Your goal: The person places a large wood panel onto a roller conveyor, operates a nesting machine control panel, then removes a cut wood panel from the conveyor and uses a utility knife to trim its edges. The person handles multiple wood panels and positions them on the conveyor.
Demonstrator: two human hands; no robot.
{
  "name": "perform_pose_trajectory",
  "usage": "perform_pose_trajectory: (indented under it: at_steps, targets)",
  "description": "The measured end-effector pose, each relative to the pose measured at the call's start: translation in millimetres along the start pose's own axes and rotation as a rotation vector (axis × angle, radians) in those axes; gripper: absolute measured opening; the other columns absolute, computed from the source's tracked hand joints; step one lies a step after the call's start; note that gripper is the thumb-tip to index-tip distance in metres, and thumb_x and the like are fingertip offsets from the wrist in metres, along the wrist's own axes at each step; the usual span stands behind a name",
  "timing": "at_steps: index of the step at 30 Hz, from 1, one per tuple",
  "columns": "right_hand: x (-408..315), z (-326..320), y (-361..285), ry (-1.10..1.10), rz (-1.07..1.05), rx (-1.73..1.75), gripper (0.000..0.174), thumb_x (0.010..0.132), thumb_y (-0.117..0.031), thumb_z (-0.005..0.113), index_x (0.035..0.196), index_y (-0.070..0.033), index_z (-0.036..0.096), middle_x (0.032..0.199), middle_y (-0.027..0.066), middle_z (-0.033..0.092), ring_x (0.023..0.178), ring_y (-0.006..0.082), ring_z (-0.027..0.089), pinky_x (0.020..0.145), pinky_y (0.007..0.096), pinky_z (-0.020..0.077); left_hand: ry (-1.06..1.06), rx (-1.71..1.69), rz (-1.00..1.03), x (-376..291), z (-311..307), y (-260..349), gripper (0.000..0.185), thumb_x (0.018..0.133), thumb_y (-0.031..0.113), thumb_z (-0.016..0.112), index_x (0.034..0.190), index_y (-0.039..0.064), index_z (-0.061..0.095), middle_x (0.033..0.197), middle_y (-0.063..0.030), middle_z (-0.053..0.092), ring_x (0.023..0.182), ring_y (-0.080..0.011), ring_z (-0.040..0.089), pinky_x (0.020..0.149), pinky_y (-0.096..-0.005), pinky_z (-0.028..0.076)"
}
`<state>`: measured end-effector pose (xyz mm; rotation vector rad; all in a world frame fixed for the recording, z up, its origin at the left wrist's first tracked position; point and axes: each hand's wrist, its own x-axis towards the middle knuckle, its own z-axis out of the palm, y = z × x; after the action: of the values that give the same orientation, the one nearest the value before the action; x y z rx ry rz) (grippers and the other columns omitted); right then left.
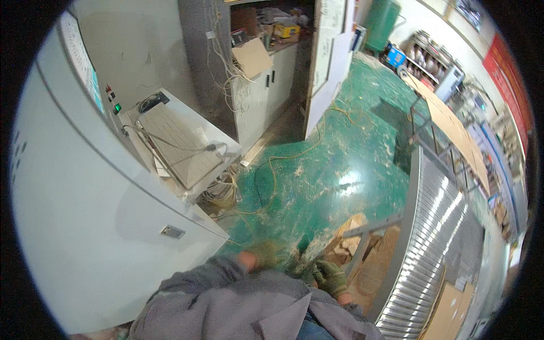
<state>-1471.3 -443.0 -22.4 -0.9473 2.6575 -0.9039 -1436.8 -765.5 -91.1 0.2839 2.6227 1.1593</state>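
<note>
In an olive-green work glove, my left hand point(265, 256) hangs in front of my grey jacket point(238, 306), blurred by motion. To its right is my right hand point(330, 278), in the same kind of glove with its fingers curled. Whether either hand holds something does not show. Both are above the dusty green floor point(306, 199). Nearest my right hand are the grey metal legs point(359, 255) of a roller conveyor point(425, 238). A large pale machine cabinet point(123, 238) with a recessed latch point(172, 231) stands on my left.
A dusty keyboard shelf point(191, 144) juts from the machine. Loose cables point(274, 170) trail across the floor. Ahead stands an open-doored cabinet point(259, 106) with clutter inside. Cardboard lies on a metal-framed table point(450, 123) and on the conveyor. A green tank point(382, 23) stands behind.
</note>
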Motion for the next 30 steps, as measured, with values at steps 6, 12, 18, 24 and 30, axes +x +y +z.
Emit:
perform_pose_trajectory:
  at_steps: [6,12,18,24,30]
  targets:
    - [117,-46,17,-0.090,0.099,0.152,0.036,0.097,-0.032,0.072,0.126,-0.011,0.070,0.110,0.0212,0.073,0.110,0.0415,0.068,0.091,0.0508,0.0547,0.061,0.003,-0.032,104,-69,22,0.065,0.097,0.061,0.063,0.141,0.013,0.066,0.126,-0.0248,0.071,0.116,-0.0447,0.067,0.101,-0.0536,0.053]
    - [264,-56,82,-0.369,-0.022,0.108,0.042,0.095,-0.042,0.072,0.129,-0.019,0.068,0.119,0.0186,0.071,0.111,0.0438,0.067,0.092,0.0520,0.0546,0.088,-0.043,-0.148,156,-121,-11,0.065,0.097,0.059,0.064,0.143,0.012,0.065,0.137,-0.0250,0.067,0.127,-0.0449,0.063,0.107,-0.0528,0.051]
    - [426,-100,135,-0.404,-0.219,0.027,0.038,0.094,-0.035,0.076,0.124,-0.013,0.073,0.114,0.0177,0.074,0.102,0.0387,0.074,0.084,0.0481,0.0600,0.308,0.042,-0.484,227,-154,-21,0.066,0.098,0.061,0.060,0.146,0.015,0.063,0.143,-0.0226,0.064,0.126,-0.0450,0.062,0.110,-0.0543,0.049]
    - [564,-128,147,-0.448,-0.423,0.042,0.035,0.093,-0.031,0.078,0.120,-0.008,0.076,0.108,0.0178,0.077,0.101,0.0369,0.075,0.086,0.0465,0.0603,0.664,0.014,-0.623,275,-224,-4,0.064,0.099,0.058,0.062,0.142,0.012,0.065,0.138,-0.0212,0.065,0.128,-0.0443,0.060,0.111,-0.0533,0.048]
    - [652,-76,97,-0.498,-0.630,0.123,0.034,0.095,-0.033,0.075,0.121,-0.012,0.075,0.111,0.0161,0.077,0.102,0.0400,0.074,0.087,0.0472,0.0590,1.148,0.454,-0.681,266,-361,-24,0.063,0.098,0.053,0.064,0.143,0.008,0.062,0.143,-0.0216,0.062,0.134,-0.0435,0.056,0.115,-0.0556,0.044]
